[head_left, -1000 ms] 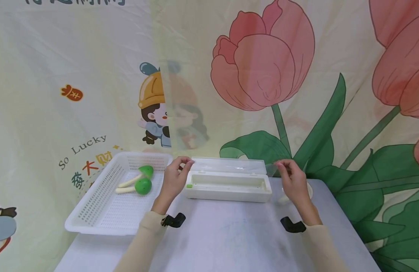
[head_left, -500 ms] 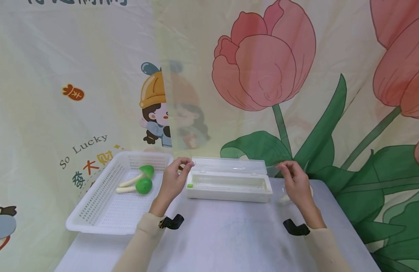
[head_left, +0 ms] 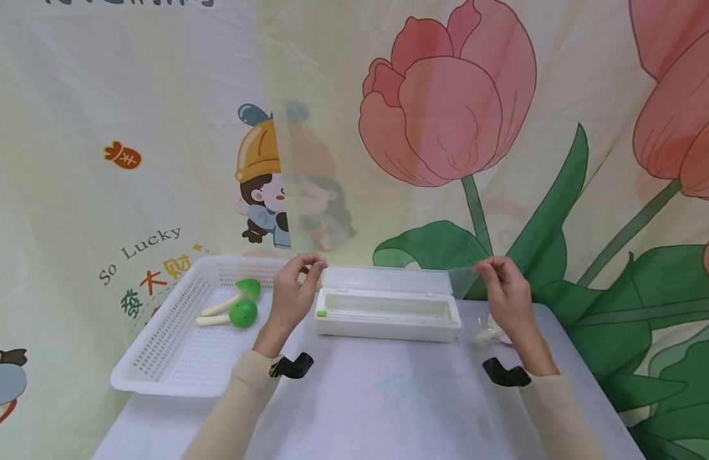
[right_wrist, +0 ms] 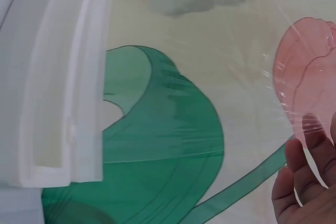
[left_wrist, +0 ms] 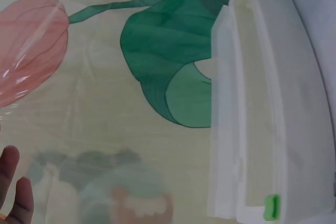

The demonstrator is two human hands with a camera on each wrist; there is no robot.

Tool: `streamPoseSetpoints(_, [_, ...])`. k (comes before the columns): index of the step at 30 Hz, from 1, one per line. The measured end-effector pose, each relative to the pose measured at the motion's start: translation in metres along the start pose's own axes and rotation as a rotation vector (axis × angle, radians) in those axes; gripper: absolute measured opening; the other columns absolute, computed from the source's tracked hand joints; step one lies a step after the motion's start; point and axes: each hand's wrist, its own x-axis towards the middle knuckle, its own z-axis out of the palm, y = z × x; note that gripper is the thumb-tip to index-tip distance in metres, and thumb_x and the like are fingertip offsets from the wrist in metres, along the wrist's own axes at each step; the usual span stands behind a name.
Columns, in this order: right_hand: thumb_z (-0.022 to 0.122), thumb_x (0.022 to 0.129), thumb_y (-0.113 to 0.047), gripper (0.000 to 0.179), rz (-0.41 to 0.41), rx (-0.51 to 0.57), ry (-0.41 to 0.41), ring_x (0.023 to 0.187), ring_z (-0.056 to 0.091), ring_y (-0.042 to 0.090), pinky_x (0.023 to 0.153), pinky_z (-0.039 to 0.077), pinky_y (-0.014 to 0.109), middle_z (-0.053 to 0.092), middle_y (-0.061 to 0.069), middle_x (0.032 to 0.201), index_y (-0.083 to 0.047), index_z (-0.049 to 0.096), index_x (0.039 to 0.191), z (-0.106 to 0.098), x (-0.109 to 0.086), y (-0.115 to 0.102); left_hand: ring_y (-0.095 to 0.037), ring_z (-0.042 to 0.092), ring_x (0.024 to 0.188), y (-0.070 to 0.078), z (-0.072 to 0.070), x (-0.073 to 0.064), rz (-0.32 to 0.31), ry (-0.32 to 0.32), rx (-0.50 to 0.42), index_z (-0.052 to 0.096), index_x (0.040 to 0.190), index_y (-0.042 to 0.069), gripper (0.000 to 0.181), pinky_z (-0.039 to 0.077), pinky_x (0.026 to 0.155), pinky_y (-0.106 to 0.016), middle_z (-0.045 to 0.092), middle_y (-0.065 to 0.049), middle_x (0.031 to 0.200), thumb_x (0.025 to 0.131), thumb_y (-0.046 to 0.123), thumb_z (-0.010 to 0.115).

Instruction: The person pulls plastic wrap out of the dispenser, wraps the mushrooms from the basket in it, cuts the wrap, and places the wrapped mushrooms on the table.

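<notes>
A sheet of clear cling film [head_left: 461, 281] is stretched between my two hands, over and behind a white cling film box. My left hand [head_left: 291, 297] pinches one end of the film near the box's left end. My right hand [head_left: 511, 300] pinches the other end, out past the box's right end. In the right wrist view the film's creases [right_wrist: 273, 103] run toward the right fingers [right_wrist: 314, 129]. The long white box [head_left: 389, 329] sits on the table with its lid [head_left: 389, 280] raised and a small green slider [head_left: 321, 314] at its front left.
On the left stands a white perforated basket [head_left: 158, 370] holding two green-topped, pale-stemmed vegetable-like pieces [head_left: 243, 314]. A whitish item in clear wrapping [head_left: 488, 331] lies partly behind the right hand. The table [head_left: 400, 396] has a white cover, and a printed curtain [head_left: 325, 76] hangs close behind.
My right hand has risen and shifted right, showing more film beyond the box. The left hand has risen slightly. The wrapped item behind the right hand shows more now. The box has stayed put.
</notes>
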Motion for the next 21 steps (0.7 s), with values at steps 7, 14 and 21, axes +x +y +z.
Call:
streamPoseSetpoints(7, [0.054, 0.103, 0.003, 0.011, -0.008, 0.066, 0.068, 0.094, 0.061, -0.003, 0.086, 0.045, 0.006, 0.067, 0.014, 0.094, 0.012, 0.058, 0.110, -0.008, 0.012, -0.019, -0.023, 0.066, 0.082, 0.018, -0.008, 0.015, -0.003, 0.049, -0.052, 0.069, 0.102, 0.000, 0.010, 0.050, 0.081, -0.014, 0.075, -0.012, 0.093, 0.094, 0.002, 0.072])
streamPoseSetpoints(14, [0.053, 0.103, 0.004, 0.011, 0.002, 0.102, 0.062, 0.092, 0.063, 0.000, 0.089, 0.047, 0.007, 0.064, -0.006, 0.094, 0.012, 0.056, 0.110, -0.014, 0.009, -0.026, -0.019, 0.068, 0.083, 0.026, -0.014, 0.014, -0.041, 0.028, -0.098, 0.069, 0.100, 0.001, 0.006, 0.052, 0.084, -0.013, 0.074, -0.010, 0.091, 0.095, 0.000, 0.070])
streamPoseSetpoints(21, [0.053, 0.100, 0.013, 0.008, -0.032, 0.128, 0.023, 0.088, 0.063, 0.001, 0.087, 0.049, 0.007, 0.065, 0.000, 0.090, 0.014, 0.056, 0.107, -0.023, -0.012, -0.033, -0.010, 0.067, 0.085, 0.037, -0.026, -0.005, -0.055, -0.067, -0.127, 0.068, 0.100, 0.000, 0.003, 0.053, 0.084, -0.014, 0.072, -0.008, 0.092, 0.097, 0.001, 0.067])
